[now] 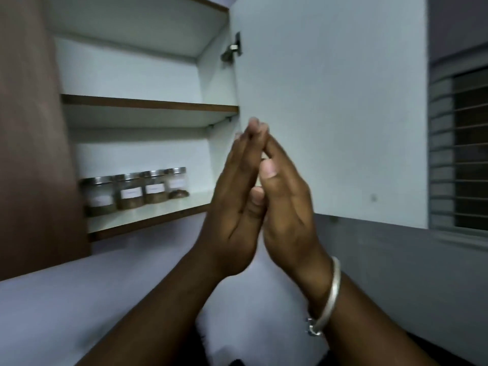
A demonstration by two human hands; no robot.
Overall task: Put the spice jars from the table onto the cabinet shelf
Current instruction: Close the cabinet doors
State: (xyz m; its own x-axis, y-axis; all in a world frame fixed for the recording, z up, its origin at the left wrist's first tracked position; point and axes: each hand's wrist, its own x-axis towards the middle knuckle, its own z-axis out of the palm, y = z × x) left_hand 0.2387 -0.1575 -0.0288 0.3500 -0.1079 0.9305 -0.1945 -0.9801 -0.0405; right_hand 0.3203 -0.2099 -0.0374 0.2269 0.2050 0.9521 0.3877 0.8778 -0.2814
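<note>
1. At the far left a dark brown cabinet side panel fills the edge of the view, blurred and close.
2. Right of it the open cabinet shows a bare upper shelf with a brown front edge, and below it the lower shelf, pale on top.
3. Four spice jars stand in a row on the lower shelf, touching or nearly touching, each with a metal lid and a white label; the writing is too blurred to read.
4. The leftmost jar and the second jar hold a low layer of brownish spice; the third jar holds a similar brown fill; the rightmost jar looks mostly pale, with something dark at its base.
5. The jars lie to the left of the hands and farther away, apart from them.
6. The left hand and the right hand are pressed flat palm to palm, fingers pointing up, holding nothing.
7. A silver bangle circles the right wrist.
8. Behind the hands the open cabinet door stands pale, with a metal hinge near its top left.
9. At the far right is a window with horizontal bars.
</note>
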